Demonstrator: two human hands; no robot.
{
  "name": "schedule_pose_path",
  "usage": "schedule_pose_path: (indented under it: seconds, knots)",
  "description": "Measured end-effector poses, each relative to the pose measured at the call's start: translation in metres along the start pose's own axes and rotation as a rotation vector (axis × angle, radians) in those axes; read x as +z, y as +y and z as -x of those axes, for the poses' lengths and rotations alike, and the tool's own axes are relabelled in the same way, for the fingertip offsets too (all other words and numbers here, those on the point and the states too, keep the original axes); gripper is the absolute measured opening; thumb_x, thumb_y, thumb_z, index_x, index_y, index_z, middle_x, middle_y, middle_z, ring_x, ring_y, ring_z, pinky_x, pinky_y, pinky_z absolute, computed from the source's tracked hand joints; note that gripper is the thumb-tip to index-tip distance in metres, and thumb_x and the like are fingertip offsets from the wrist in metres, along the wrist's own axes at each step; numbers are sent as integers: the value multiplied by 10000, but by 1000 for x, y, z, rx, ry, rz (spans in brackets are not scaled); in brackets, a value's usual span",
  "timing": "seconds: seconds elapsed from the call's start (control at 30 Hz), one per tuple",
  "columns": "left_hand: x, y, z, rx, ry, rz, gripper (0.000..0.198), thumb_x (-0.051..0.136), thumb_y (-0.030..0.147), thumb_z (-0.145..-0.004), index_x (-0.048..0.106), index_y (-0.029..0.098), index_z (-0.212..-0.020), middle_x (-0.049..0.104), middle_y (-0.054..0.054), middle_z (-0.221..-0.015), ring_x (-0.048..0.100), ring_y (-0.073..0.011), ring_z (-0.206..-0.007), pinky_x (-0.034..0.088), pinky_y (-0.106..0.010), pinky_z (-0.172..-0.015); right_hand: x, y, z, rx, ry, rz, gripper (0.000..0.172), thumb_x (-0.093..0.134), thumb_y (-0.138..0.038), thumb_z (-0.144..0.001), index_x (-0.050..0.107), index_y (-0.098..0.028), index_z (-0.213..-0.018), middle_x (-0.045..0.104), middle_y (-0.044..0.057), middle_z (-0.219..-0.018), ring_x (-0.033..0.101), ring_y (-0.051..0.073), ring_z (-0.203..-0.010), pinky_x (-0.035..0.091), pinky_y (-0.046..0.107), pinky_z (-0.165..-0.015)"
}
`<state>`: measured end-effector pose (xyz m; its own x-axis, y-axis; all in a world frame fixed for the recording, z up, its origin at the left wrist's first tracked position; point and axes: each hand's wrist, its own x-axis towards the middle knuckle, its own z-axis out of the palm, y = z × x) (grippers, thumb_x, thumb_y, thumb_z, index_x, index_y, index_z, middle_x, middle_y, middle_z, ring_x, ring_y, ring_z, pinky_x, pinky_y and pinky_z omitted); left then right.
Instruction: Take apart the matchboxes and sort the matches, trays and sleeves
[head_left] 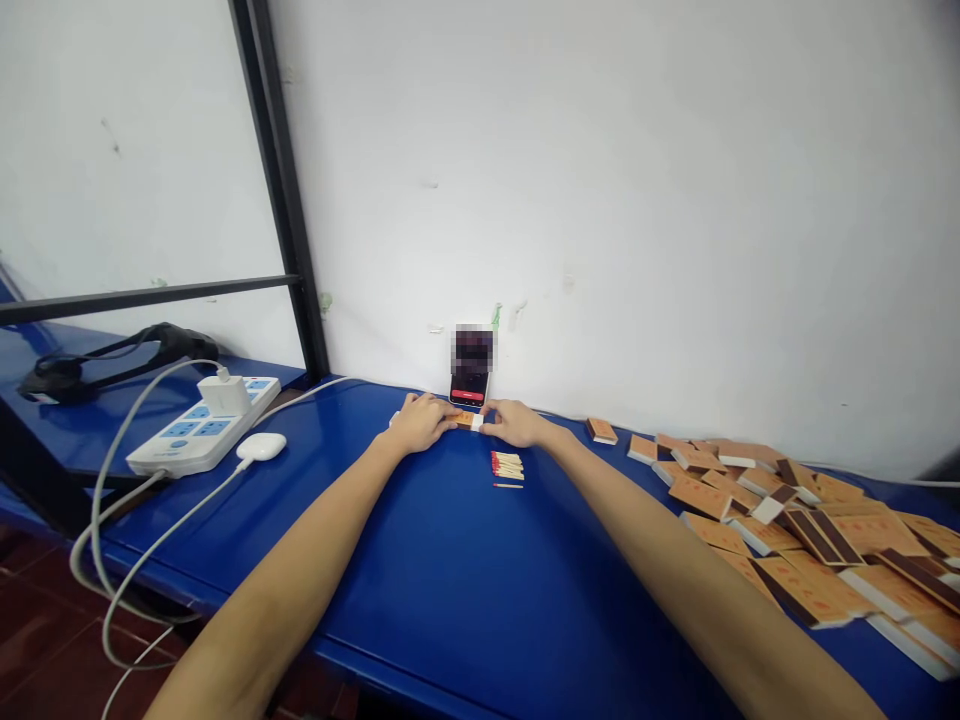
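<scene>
An orange matchbox lies on the blue tabletop between my two hands, with its white inner tray showing at the right end. My left hand is closed on the box's left part, fingertips on the orange sleeve. The fingers of my right hand pinch the white end from the right. Just below the right hand lies a small pile of red-tipped matches. One single match rests apart in front of the pile. How full the tray is cannot be seen.
A phone leans against the wall behind my hands. Many matchboxes are heaped on the right, one small matchbox nearer. At left are a power strip, white cables, a white case and a black frame post.
</scene>
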<state>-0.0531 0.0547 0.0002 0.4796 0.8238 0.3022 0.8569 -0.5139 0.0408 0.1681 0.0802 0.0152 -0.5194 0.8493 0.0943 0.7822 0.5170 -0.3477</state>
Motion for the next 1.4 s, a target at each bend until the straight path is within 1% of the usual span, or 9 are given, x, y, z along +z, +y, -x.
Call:
schedule_pose_path:
  seconds: [0.2, 0.3, 0.43, 0.6, 0.73, 0.9, 1.03, 1.2, 1.4]
  knots:
    - [1, 1, 0, -2, 9, -14, 322, 470, 337, -1001, 646, 258, -1260, 658, -64, -1314, 559, -283, -1180, 348, -422, -947, -21, 22, 23, 89, -76, 123, 323, 621, -266, -873, 655, -153, -1173, 732, 65, -901, 662, 180, -779, 472, 258, -701]
    - [0, 2, 0, 12, 13, -16, 322, 447, 334, -1011, 650, 264, -1251, 657, -58, -1317, 562, -272, -1195, 359, -410, -945, -35, 38, 36, 173, -109, 209, 329, 627, -257, -866, 669, -146, -1173, 742, 101, -984, 680, 206, -866, 484, 269, -732]
    - [1, 0, 2, 16, 38, -8, 331, 408, 330, -1025, 629, 289, -1267, 650, -45, -1328, 573, -244, -1211, 376, -373, -934, -49, 51, 51, 289, -131, 333, 316, 657, -304, -843, 709, -169, -1123, 726, 129, -1119, 667, 256, -1020, 484, 310, -819]
    - [4, -2, 5, 21, 136, -4, 345, 379, 343, -1035, 612, 275, -1280, 661, -50, -1298, 608, -236, -1166, 395, -367, -915, -54, 57, 61, 399, -96, 475, 323, 633, -316, -855, 710, -161, -1128, 691, 181, -1204, 575, 340, -1197, 430, 450, -952]
    - [4, -4, 8, 12, 223, 27, 356, 363, 357, -1036, 606, 271, -1281, 661, -51, -1294, 611, -242, -1156, 413, -370, -913, -54, 64, 70, 441, -55, 516, 277, 580, -301, -890, 727, -149, -1069, 678, 201, -1208, 544, 349, -1227, 410, 476, -964]
    - [4, -6, 8, 7, 231, 56, 381, 336, 387, -1042, 602, 282, -1292, 674, -47, -1268, 622, -244, -1133, 428, -367, -910, -56, 75, 80, 449, -36, 495, 288, 530, -292, -906, 740, -167, -1059, 677, 187, -1212, 566, 334, -1185, 428, 466, -931]
    - [4, -6, 8, 40, 209, 39, 374, 349, 382, -1040, 601, 277, -1295, 684, -45, -1252, 625, -242, -1114, 428, -363, -894, -57, 75, 82, 429, -35, 462, 302, 549, -304, -890, 737, -187, -1095, 686, 157, -1214, 569, 330, -1185, 431, 457, -932]
    - [3, -4, 8, 38, 218, 40, 358, 375, 370, -1031, 614, 272, -1279, 688, -48, -1241, 612, -245, -1122, 419, -364, -893, -55, 65, 73, 379, -54, 406, 314, 600, -320, -869, 732, -193, -1123, 693, 146, -1217, 564, 333, -1210, 423, 454, -959]
    - [5, -4, 8, 20, 233, 22, 345, 374, 361, -1032, 623, 275, -1253, 685, -51, -1246, 608, -236, -1122, 402, -369, -910, -51, 57, 56, 331, -83, 302, 346, 664, -351, -839, 725, -194, -1142, 723, 113, -1169, 636, 292, -1111, 450, 411, -938]
